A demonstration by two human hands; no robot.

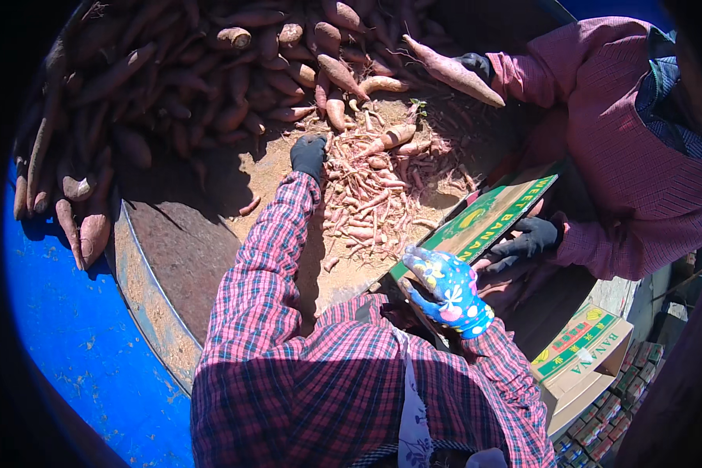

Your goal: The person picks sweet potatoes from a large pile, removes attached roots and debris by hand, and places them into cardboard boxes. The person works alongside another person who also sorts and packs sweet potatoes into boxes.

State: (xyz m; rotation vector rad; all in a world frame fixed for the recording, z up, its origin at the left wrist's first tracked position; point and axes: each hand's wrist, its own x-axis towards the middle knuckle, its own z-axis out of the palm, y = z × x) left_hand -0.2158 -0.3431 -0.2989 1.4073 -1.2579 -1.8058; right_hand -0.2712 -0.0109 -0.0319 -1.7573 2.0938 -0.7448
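Observation:
My left hand (308,157), in a dark glove, reaches to the left edge of a heap of small, thin sweet potato roots (365,202). Its fingers are curled, with a small pinkish root (329,143) right at the fingertips; whether it is gripped cannot be made out. My right hand (447,292), in a blue flowered glove, holds the near end of a green and tan carton flap (479,216). Larger sweet potatoes (497,266) show inside the carton beyond that flap, partly hidden by it.
At the right, another person (632,134) holds a large sweet potato (453,70) in one gloved hand; their other glove (526,238) is over the carton. A big sweet potato pile (240,76) fills the back. A curved metal rim (152,292), blue surface (82,351) and second carton (585,362) lie nearer.

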